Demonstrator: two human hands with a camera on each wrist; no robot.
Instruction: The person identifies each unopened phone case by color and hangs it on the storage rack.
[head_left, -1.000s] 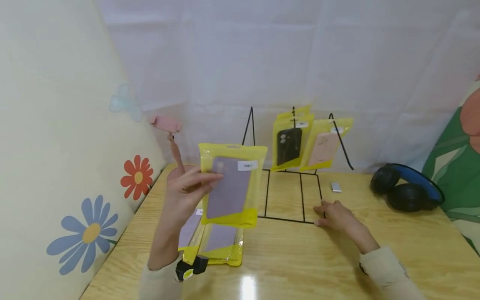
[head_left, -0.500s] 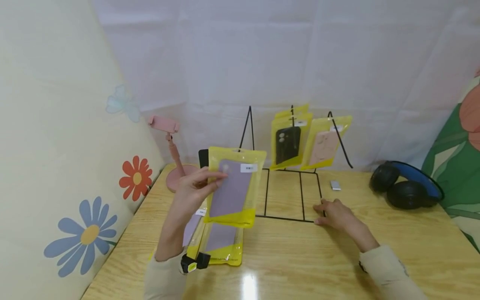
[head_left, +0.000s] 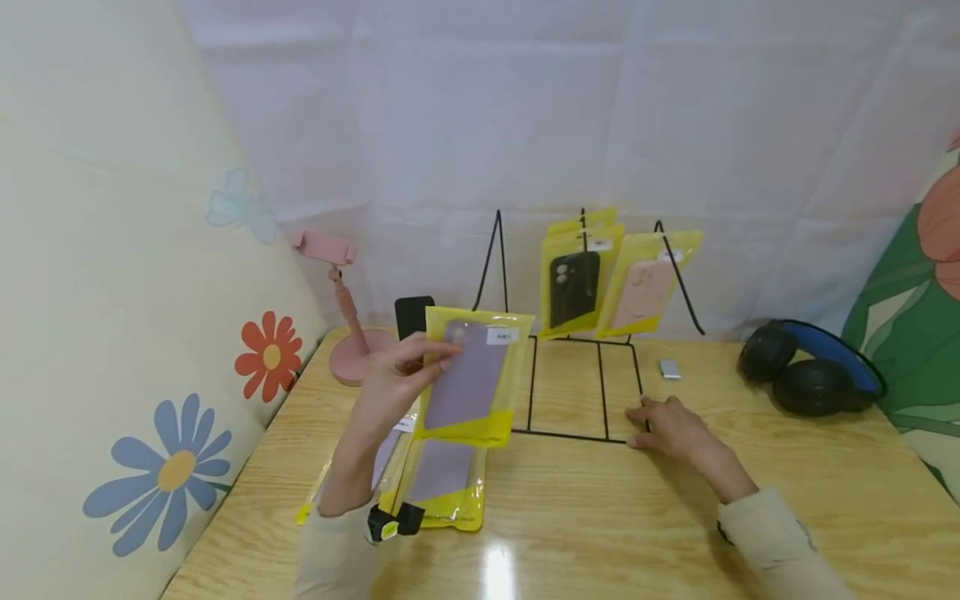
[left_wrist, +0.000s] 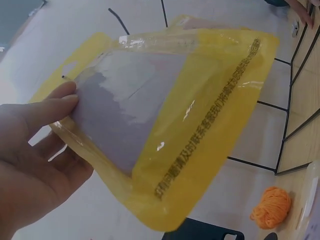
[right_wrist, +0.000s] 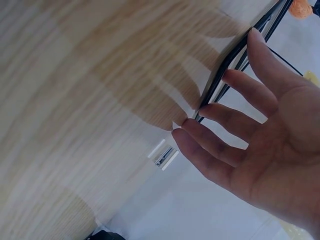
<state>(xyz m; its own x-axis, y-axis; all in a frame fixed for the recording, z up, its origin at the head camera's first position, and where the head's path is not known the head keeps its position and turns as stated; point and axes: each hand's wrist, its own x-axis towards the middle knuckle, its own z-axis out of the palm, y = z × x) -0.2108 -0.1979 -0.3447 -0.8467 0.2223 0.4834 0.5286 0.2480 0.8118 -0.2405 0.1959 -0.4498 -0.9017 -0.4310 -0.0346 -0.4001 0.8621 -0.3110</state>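
My left hand (head_left: 393, 379) pinches a yellow-edged clear pouch (head_left: 468, 379) with a purple phone case inside, by its left side, thumb and fingers on opposite faces. The pouch's top edge overlaps the left hook of a black wire display rack (head_left: 602, 392). In the left wrist view, a dark hook tip shows right at the pouch's hang hole (left_wrist: 70, 66). My right hand (head_left: 678, 429) holds the front right corner of the rack's base, thumb (right_wrist: 257, 45) and fingertips against the wire. A pouch with a black phone case (head_left: 575, 287) and one with a pink case (head_left: 643, 293) hang on the other hooks.
More purple-case pouches (head_left: 450, 492) lie on the table, partly behind my left forearm. A pink phone stand (head_left: 351, 325) and a black flat object (head_left: 412, 315) stand behind. Headphones (head_left: 813, 383) and a small silver piece (head_left: 670, 369) lie right. The left wrist view shows orange yarn (left_wrist: 271, 207).
My left hand has carried the pouch slightly right and away from me, toward the left hook. More of the black flat object shows behind it. The right hand stays at the rack's corner.
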